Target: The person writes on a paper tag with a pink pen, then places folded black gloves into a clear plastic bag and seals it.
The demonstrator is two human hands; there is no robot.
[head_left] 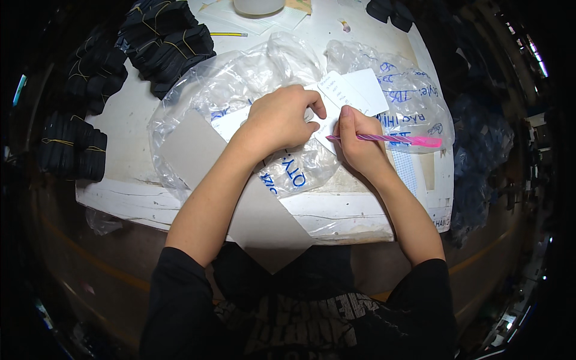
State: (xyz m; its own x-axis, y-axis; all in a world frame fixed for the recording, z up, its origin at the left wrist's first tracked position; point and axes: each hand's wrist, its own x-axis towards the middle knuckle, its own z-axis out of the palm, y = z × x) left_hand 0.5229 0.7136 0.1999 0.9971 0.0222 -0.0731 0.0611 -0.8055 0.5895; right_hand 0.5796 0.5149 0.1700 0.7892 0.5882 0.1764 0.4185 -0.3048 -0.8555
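— What have your hands got just now?

— My right hand [360, 144] is closed around a pink and purple twisted plastic pen [390, 139], pinched between thumb and forefinger with the tip pointing left toward the small white paper cards [354, 90]. The long pink end sticks out to my right, so I judge the grip is a writing one, low on the barrel for control.

— And the other one?

— My left hand [282, 120] is curled, fingers folded down and pressed on the near edge of those cards. They lie on top of a crinkled clear plastic bag with blue print [240, 84], which is slippery, so I reckon the pressing keeps the cards from sliding under the pen.

— Where do the cards sit on the bench?

— Near the middle of the white worn bench [132, 120], just beyond my knuckles, between the two hands. A second clear printed bag [414, 90] lies touching them on the right.

— What is that grey sheet?

— A flat grey cardboard sheet [252, 210], partly tucked under the bag and hanging over the near edge toward my lap; my left forearm crosses over it.

— Anything else about?

— Black bundles tied with yellow bands [162, 42] are stacked at the far left, well apart from my hands. A yellow pencil [228, 34] lies beyond the bags, near loose papers.
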